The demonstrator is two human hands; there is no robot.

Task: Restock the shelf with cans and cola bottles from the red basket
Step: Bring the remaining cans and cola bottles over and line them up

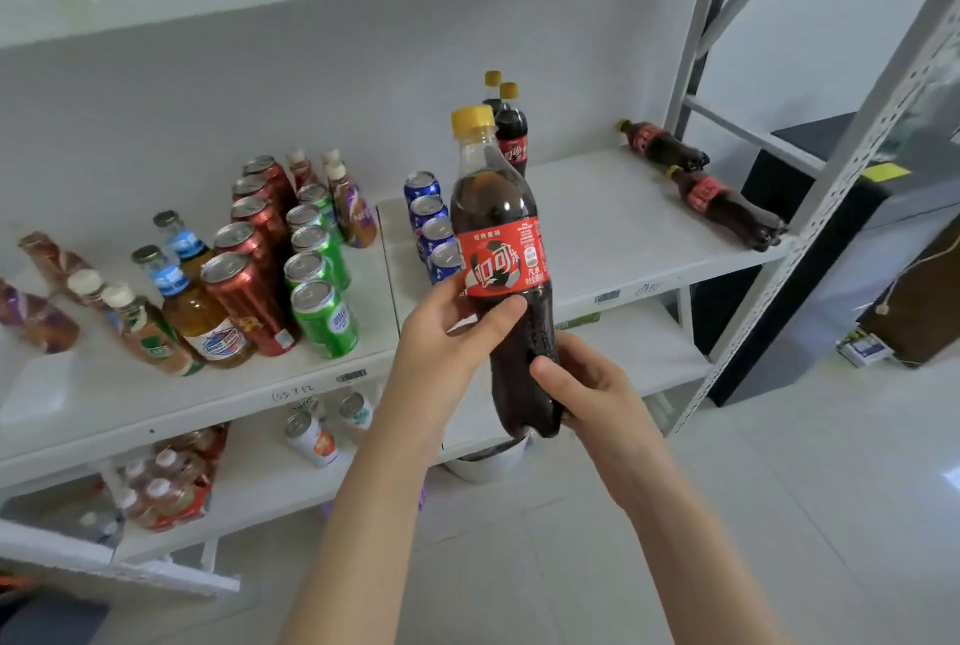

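We see a white shelf (613,233). Cans (324,319) stand on it in rows. Two cola bottles (727,207) lie flat on the right.

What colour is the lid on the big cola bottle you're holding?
Yellow. The cap on the held cola bottle shows clearly in the head view.

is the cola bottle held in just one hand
No, the left hand grips the cola bottle just below its label and the right hand grips it near its base.

Your left hand (447,332) grips cola bottle (501,249) just below red label; your right hand (587,384) holds its base. Bottle upright, in front of shelf (623,239), overlapping blue cans (431,223).
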